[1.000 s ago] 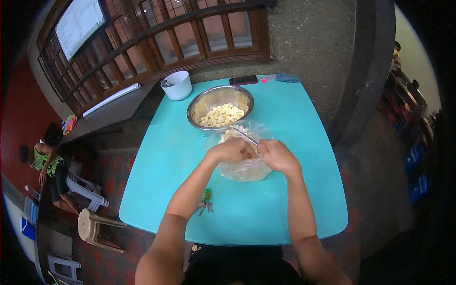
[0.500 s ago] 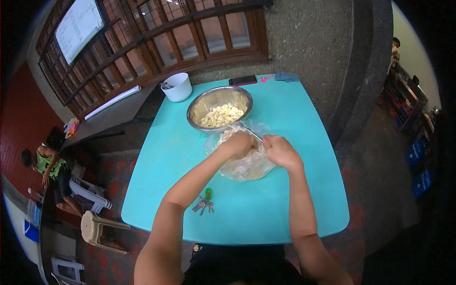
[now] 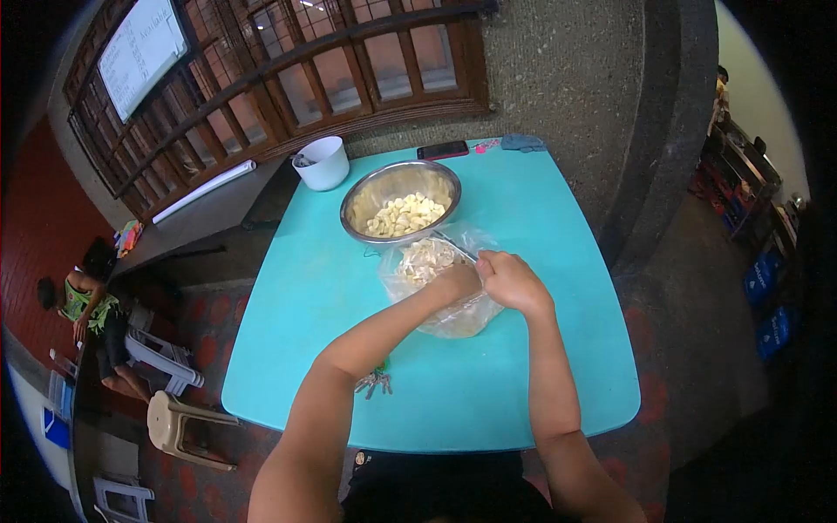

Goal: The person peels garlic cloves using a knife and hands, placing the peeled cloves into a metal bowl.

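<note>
My right hand (image 3: 516,281) is closed around the handle of a knife (image 3: 455,246), whose thin blade points away and to the left over a clear plastic bag (image 3: 462,326). Just left of it, my left hand (image 3: 457,282) is curled low over the bag, and whatever its fingers hold is hidden. Pale, papery pieces that look like garlic with skins (image 3: 425,260) lie in the bag's opening. Behind the bag, a steel bowl (image 3: 353,222) holds many peeled, cream-coloured cloves (image 3: 408,214).
On the turquoise table (image 3: 305,288) are keys (image 3: 375,382) beside my left forearm, a white tub (image 3: 324,166), a phone (image 3: 443,150) and a grey cloth (image 3: 523,142). A beige stool (image 3: 170,427) stands at left, near a seated person (image 3: 87,305).
My left hand has moved a little right and nearer to me, uncovering the pale pieces in the bag. My left forearm now partly covers the keys. The right hand still grips the knife.
</note>
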Available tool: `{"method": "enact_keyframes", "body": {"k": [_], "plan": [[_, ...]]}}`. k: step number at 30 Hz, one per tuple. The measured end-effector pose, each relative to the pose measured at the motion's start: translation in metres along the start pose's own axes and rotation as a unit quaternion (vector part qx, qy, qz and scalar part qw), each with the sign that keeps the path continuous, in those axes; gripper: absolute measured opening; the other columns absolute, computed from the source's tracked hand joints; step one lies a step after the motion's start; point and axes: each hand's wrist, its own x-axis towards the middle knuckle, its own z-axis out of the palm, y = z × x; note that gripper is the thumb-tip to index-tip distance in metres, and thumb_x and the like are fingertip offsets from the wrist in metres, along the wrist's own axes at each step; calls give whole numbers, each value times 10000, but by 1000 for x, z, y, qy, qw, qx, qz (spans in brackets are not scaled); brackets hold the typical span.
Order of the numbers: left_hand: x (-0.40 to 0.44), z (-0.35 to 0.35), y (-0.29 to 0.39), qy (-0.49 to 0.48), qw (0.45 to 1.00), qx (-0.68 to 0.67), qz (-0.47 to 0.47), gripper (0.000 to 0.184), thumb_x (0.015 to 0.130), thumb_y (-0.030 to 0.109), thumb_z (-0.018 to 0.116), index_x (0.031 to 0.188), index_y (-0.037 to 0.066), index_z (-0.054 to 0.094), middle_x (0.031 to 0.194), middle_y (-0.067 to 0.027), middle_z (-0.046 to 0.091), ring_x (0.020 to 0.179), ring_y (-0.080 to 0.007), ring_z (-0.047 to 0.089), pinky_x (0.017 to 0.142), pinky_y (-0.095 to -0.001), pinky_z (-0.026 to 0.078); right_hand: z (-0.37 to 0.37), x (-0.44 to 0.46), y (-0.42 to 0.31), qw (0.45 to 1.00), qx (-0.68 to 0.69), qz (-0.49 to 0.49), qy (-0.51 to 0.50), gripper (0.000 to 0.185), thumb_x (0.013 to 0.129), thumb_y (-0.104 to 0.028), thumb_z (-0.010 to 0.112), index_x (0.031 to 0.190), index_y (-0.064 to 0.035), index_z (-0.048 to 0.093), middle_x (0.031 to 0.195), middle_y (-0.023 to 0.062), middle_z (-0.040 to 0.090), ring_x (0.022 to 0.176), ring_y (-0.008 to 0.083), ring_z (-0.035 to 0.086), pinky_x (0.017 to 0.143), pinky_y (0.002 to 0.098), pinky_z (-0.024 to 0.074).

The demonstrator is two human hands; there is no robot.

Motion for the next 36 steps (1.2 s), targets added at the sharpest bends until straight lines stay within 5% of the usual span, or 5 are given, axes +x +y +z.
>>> {"method": "enact_keyframes", "body": {"k": [4, 7, 16, 28, 36], "plan": [[45, 65, -35, 82, 992, 14, 90, 291, 851, 180, 461, 958, -27, 636, 1008, -232, 640, 899, -332, 650, 780, -431, 508, 1, 1, 0, 1000, 6, 2, -3, 362, 894, -201, 447, 1116, 51, 584, 1043, 273, 607, 1014, 402, 571, 891, 430, 436], [48, 70, -32, 109, 990, -89, 11, 258, 857, 158, 458, 911, -27, 629, 973, -228, 645, 874, -333, 652, 755, -436, 515, -7, -2, -8, 1000, 7, 15, -18, 377, 895, -206, 448, 1139, 53, 573, 1057, 272, 603, 1024, 397, 571, 901, 422, 433], [-36, -33, -7, 104, 994, 14, -17, 190, 715, 84, 589, 871, -10, 642, 918, -238, 637, 861, -379, 622, 772, -451, 486, -7, -4, -2, 999, 23, -1, 25, 333, 904, -226, 424, 1090, 0, 582, 1046, 253, 601, 1006, 416, 556, 867, 485, 429], [-63, -31, -29, 316, 937, -144, 28, 511, 643, -50, 606, 1141, 50, 549, 1037, -222, 606, 979, -369, 580, 801, -424, 463, -11, -11, -20, 999, 28, -13, 17, 380, 906, -222, 441, 1183, 10, 559, 1029, 251, 617, 981, 389, 587, 862, 440, 444], [-82, -42, -23, 325, 909, -259, 7, 557, 571, -46, 676, 1093, 41, 503, 1001, -185, 609, 961, -374, 581, 767, -415, 467, -2, -6, -19, 996, 78, -36, 22, 345, 908, -208, 449, 1142, 13, 574, 980, 244, 633, 933, 400, 598, 826, 440, 455]]}}
